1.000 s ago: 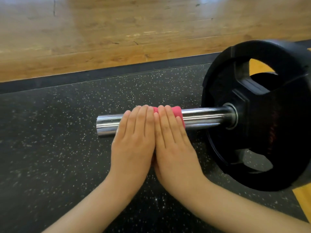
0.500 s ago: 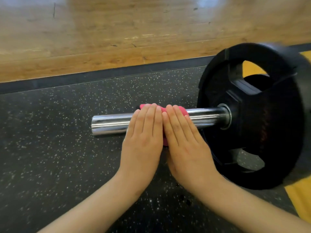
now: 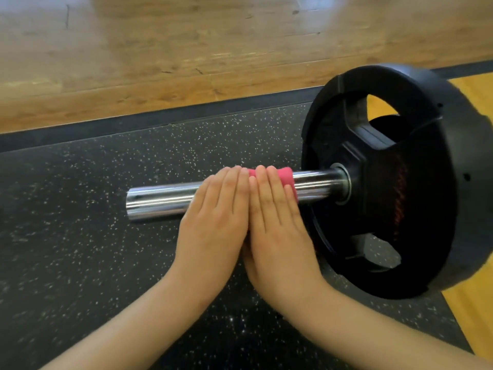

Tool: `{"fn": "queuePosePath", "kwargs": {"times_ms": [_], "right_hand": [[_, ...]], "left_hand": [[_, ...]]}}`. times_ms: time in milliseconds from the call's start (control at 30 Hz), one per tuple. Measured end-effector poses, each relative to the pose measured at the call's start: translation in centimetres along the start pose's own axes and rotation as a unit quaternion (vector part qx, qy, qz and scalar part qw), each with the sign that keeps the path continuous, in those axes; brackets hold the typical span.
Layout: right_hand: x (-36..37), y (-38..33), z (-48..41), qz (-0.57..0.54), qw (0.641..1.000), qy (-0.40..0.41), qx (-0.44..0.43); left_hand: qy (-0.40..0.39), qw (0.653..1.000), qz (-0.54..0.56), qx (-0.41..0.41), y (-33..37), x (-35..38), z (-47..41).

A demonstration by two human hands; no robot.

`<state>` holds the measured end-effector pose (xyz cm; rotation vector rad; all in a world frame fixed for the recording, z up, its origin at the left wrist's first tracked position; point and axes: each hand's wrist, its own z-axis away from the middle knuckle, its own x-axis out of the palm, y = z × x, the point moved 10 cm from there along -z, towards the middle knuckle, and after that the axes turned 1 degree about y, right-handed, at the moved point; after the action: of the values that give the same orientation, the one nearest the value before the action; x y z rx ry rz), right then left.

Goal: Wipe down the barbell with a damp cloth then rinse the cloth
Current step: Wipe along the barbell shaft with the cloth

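The chrome sleeve of the barbell (image 3: 160, 202) lies across the middle of the view, its free end to the left. A black weight plate (image 3: 400, 182) is loaded on its right. A pink cloth (image 3: 286, 176) is wrapped over the sleeve close to the plate. My left hand (image 3: 213, 225) and my right hand (image 3: 280, 231) lie side by side on top of the cloth, fingers straight and pressing down. Most of the cloth is hidden under them; the thumbs are out of sight.
The barbell rests on a black speckled rubber mat (image 3: 80, 236). A wooden floor (image 3: 160, 49) runs beyond the mat's dark border. A yellow surface (image 3: 474, 92) shows behind and below the plate at the right.
Both hands have slid the cloth to the right along the sleeve, toward the plate. More bare chrome now shows on the left.
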<state>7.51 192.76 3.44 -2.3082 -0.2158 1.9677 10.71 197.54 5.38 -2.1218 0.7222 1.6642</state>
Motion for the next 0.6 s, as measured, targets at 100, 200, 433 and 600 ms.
{"fn": "queuePosePath", "kwargs": {"times_ms": [100, 200, 433, 600], "right_hand": [[0.9, -3.0, -0.7, 0.013, 0.999, 0.006, -0.048], [0.9, -3.8, -0.9, 0.031, 0.997, 0.023, -0.074], [-0.8, 1.0, 0.3, -0.007, 0.998, 0.028, -0.059], [-1.3, 6.8, 2.1, 0.018, 0.999, -0.015, 0.043]], "left_hand": [[-0.013, 0.999, -0.015, -0.041, -2.8, -0.5, 1.5], [-0.015, 0.998, -0.021, -0.05, -3.6, -0.7, 2.0], [0.034, 0.999, -0.001, -0.007, 0.0, 0.1, -0.1], [0.068, 0.996, -0.022, 0.047, 6.0, 1.4, -3.4]]}}
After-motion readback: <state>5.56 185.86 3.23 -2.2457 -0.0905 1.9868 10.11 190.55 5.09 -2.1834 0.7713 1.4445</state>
